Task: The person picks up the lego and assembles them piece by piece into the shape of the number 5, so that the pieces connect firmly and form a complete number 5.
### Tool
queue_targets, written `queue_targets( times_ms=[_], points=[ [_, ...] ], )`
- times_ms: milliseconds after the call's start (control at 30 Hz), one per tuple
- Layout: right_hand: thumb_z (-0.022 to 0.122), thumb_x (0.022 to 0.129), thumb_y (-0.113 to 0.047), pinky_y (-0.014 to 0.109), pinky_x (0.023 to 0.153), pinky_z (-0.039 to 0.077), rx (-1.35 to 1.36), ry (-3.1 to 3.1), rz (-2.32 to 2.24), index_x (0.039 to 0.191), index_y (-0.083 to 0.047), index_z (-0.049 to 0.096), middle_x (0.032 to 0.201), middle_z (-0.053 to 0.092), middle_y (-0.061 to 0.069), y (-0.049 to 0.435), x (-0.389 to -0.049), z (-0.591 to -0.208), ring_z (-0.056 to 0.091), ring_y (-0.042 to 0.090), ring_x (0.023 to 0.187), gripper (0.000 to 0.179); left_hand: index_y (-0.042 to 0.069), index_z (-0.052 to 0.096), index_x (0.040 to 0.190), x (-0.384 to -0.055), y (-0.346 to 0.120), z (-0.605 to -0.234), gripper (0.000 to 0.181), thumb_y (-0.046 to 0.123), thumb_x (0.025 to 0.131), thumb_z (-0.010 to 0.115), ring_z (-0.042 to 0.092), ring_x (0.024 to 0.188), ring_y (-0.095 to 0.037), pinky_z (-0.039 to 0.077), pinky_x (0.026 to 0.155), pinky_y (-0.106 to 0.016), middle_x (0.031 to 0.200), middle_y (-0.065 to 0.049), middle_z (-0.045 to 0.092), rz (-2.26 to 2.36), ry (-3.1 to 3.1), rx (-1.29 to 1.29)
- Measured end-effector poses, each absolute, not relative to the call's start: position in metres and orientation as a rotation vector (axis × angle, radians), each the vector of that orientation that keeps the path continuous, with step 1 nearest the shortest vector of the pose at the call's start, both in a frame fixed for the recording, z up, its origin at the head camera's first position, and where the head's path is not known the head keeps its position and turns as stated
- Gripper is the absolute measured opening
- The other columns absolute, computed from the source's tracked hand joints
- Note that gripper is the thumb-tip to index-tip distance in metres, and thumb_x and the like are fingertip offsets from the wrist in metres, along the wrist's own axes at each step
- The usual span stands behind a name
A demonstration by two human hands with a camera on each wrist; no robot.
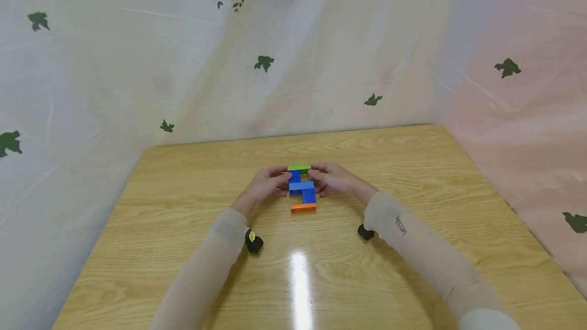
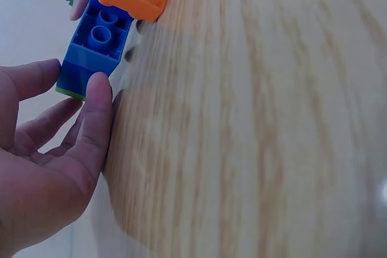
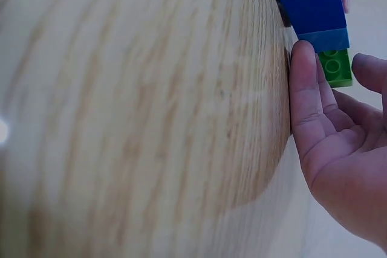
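Note:
A toy building-block structure (image 1: 308,196) lies on the wooden table between both hands. Its far end is a green block (image 1: 299,167) and its near end an orange block (image 1: 303,208). Blue blocks (image 2: 100,31) join them in a stepped row, with a lighter blue block (image 1: 301,186) across the middle. My left hand (image 1: 266,185) holds the far left side, thumb against blue. From the other side, my right hand (image 1: 337,177) holds the far right end by the green block, its thumb (image 3: 369,67) beside it. Hollow undersides with round tubes show in the left wrist view.
The wooden table (image 1: 321,258) stretches around the blocks. Behind and beside it hangs pale cloth (image 1: 206,80) with green leaf patches. A small black device (image 1: 254,242) sits at the left wrist, another black device (image 1: 365,232) at the right.

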State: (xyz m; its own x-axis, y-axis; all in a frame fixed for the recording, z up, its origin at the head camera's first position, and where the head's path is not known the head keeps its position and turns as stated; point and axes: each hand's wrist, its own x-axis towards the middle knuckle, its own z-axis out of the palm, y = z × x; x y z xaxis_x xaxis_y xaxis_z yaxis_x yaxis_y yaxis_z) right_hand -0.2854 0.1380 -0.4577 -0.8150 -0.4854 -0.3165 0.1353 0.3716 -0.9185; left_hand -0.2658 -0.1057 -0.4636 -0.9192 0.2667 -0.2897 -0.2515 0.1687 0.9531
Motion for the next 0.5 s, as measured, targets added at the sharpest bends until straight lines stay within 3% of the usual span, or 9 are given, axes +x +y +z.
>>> queue_targets(
  times_ms=[500],
  points=[
    [0.048,0.109,-0.028,0.033,0.074,0.06,-0.299,2.082,-1.446,0.153,0.004,0.037,0.124,0.065,0.019,0.1391,-0.2865,-0.4571,0.066,0.021,0.084,0.055,0.004,0.055,0.141,-0.2664,-0.1062,-0.4699,0.041,0.019,0.103,0.062,0.066,0.103,-0.025,0.06,0.074,-0.027,0.128,-0.016,0.064,1.809,2.09,0.017]
  ],
)
